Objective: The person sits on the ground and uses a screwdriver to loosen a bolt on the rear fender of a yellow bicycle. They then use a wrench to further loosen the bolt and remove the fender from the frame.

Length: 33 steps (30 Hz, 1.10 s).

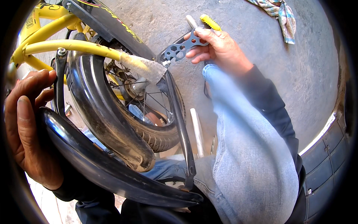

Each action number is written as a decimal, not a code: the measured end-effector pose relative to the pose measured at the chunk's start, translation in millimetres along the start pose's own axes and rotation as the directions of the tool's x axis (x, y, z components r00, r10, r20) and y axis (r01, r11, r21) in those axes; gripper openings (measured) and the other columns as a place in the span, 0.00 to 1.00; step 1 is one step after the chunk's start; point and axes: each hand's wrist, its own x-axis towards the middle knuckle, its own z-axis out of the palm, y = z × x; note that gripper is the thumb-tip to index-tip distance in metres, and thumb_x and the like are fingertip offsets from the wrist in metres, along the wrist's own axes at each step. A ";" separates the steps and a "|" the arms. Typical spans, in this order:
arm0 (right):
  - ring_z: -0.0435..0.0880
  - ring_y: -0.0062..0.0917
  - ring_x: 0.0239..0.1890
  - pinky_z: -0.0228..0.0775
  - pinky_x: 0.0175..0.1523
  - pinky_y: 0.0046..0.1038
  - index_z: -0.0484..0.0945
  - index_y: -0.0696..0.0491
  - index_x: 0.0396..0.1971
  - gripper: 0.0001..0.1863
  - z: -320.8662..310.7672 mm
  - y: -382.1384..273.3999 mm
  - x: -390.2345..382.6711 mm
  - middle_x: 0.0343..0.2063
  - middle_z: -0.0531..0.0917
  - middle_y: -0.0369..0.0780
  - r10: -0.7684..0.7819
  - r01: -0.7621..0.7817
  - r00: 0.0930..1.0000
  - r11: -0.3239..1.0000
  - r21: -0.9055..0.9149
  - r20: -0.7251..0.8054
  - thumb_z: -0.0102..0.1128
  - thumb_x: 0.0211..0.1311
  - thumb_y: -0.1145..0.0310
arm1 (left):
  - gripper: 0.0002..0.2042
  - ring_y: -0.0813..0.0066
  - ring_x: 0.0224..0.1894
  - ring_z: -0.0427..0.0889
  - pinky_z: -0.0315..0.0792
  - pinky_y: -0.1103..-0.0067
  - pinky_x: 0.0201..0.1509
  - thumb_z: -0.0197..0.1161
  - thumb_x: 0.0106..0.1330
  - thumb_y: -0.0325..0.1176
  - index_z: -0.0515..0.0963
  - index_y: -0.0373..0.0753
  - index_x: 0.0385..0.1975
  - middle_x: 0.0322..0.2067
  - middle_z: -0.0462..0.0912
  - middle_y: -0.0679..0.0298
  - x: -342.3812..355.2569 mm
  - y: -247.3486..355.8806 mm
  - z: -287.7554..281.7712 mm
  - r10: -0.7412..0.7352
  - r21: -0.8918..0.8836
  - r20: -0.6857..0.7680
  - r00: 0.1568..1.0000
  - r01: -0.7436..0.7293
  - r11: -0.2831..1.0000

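A flat grey spanner with several hexagonal holes point(181, 49) is pinched in my right hand point(220, 46). One end of it is close to the bolt point(166, 63) at the tip of the yellow frame tube point(74, 46); whether it sits on the bolt I cannot tell. My left hand point(31, 123) is curled around the upper end of a long black mudguard point(112, 173), fingertips by its black stay point(59, 82). Another stay point(178, 115) runs from the bolt down to the mudguard's lower end. Behind lies the wheel point(160, 137) under a dirty black mudguard point(100, 108).
On the concrete floor point(257, 48) lie a yellow-handled tool point(210, 21) and, farther right, a patterned cloth point(286, 22). A silver tube point(196, 132) stands beside my jeans-clad knee point(253, 149). Grey panels point(324, 160) line the right side. A black chain guard point(108, 16) covers the frame's far side.
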 end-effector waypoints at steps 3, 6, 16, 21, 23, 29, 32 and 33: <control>0.86 0.19 0.31 0.83 0.38 0.20 0.80 0.59 0.47 0.22 -2.1 2.1 1.2 0.33 0.83 0.39 -0.050 0.043 0.998 0.989 -0.140 -0.049 0.55 0.69 0.54 | 0.19 0.60 0.49 0.83 0.74 0.67 0.58 0.41 0.78 0.40 0.75 0.35 0.54 0.49 0.81 0.51 -0.4 0.2 -0.3 -0.005 0.034 -0.002 1.000 0.005 0.999; 0.84 0.17 0.29 0.82 0.37 0.19 0.81 0.59 0.46 0.18 -5.4 0.1 0.7 0.32 0.82 0.37 0.009 -0.012 1.000 0.985 -0.172 -0.017 0.57 0.68 0.59 | 0.20 0.60 0.49 0.83 0.73 0.67 0.59 0.41 0.78 0.40 0.75 0.35 0.54 0.49 0.81 0.51 -0.9 1.5 0.2 -0.019 0.060 0.004 1.000 0.019 0.998; 0.87 0.24 0.35 0.83 0.39 0.19 0.73 0.63 0.48 0.17 9.6 -24.0 -20.8 0.36 0.82 0.44 0.175 -0.162 0.980 0.977 -0.138 0.092 0.59 0.64 0.69 | 0.19 0.60 0.51 0.82 0.72 0.66 0.60 0.42 0.77 0.41 0.75 0.37 0.55 0.49 0.81 0.52 2.6 3.5 -3.2 -0.043 0.107 0.038 0.998 0.039 0.994; 0.88 0.29 0.36 0.85 0.41 0.22 0.72 0.65 0.46 0.12 5.4 -19.7 -22.2 0.37 0.81 0.49 0.190 -0.190 0.982 0.981 0.038 0.008 0.54 0.68 0.73 | 0.19 0.60 0.52 0.82 0.73 0.67 0.60 0.44 0.77 0.42 0.75 0.39 0.56 0.51 0.80 0.51 0.2 0.4 -11.0 -0.114 0.073 0.069 0.991 0.109 0.991; 0.87 0.28 0.35 0.85 0.38 0.23 0.73 0.64 0.46 0.12 5.2 -20.7 -22.5 0.36 0.81 0.48 0.277 -0.285 0.957 0.955 0.087 0.089 0.54 0.68 0.73 | 0.19 0.59 0.53 0.81 0.73 0.67 0.60 0.45 0.77 0.42 0.74 0.39 0.57 0.52 0.80 0.50 -0.1 0.2 -11.2 -0.123 0.044 0.072 0.990 0.120 0.992; 0.83 0.19 0.28 0.79 0.29 0.17 0.76 0.61 0.49 0.15 20.3 -8.7 -24.0 0.31 0.81 0.41 0.437 -0.433 0.899 0.878 -0.203 -0.029 0.54 0.67 0.71 | 0.23 0.58 0.50 0.81 0.75 0.67 0.58 0.33 0.79 0.43 0.71 0.33 0.57 0.51 0.79 0.49 -1.9 -2.1 -4.4 -0.139 0.065 0.029 0.990 0.137 0.988; 0.82 0.20 0.30 0.77 0.34 0.22 0.78 0.61 0.48 0.16 22.7 -5.0 -23.5 0.31 0.82 0.42 0.341 -0.310 0.940 0.835 -0.454 -0.016 0.54 0.68 0.66 | 0.23 0.59 0.51 0.81 0.75 0.68 0.58 0.33 0.79 0.42 0.70 0.33 0.57 0.51 0.79 0.49 -1.8 -1.5 -4.4 -0.138 0.071 0.026 0.990 0.136 0.988; 0.82 0.21 0.32 0.76 0.36 0.24 0.79 0.61 0.47 0.17 22.6 -0.8 -25.0 0.31 0.82 0.42 0.263 -0.213 0.964 0.831 -0.514 0.026 0.54 0.68 0.63 | 0.23 0.59 0.51 0.81 0.74 0.68 0.58 0.33 0.79 0.42 0.70 0.32 0.57 0.51 0.79 0.49 -1.8 -1.1 -3.6 -0.144 0.052 0.020 0.989 0.143 0.988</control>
